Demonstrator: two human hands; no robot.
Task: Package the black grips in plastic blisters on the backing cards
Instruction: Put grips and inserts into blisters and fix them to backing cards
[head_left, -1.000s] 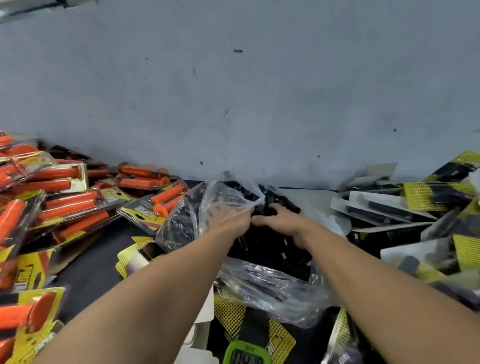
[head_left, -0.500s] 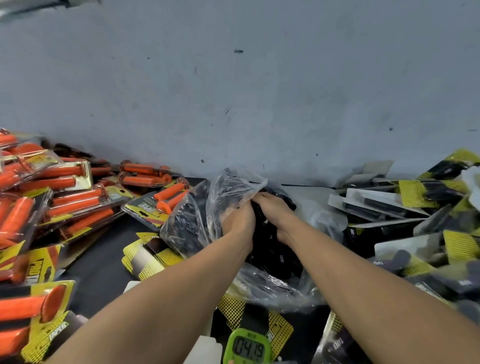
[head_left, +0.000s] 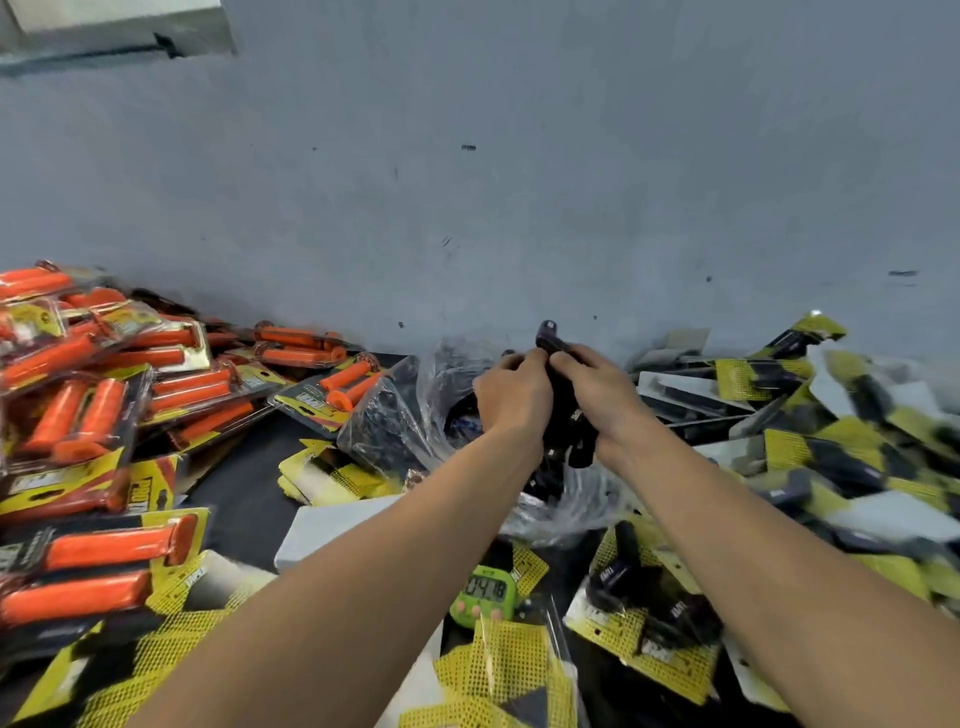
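L hand + R hand both clenched round black grips, held just above clear bag. Judged: keep firm hold, avoid snagging bag film, sep. one pair for backing cards.

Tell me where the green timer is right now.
In the head view the green timer sits low at centre, between the left forearm and the right forearm, just below the clear plastic bag, among yellow backing cards.
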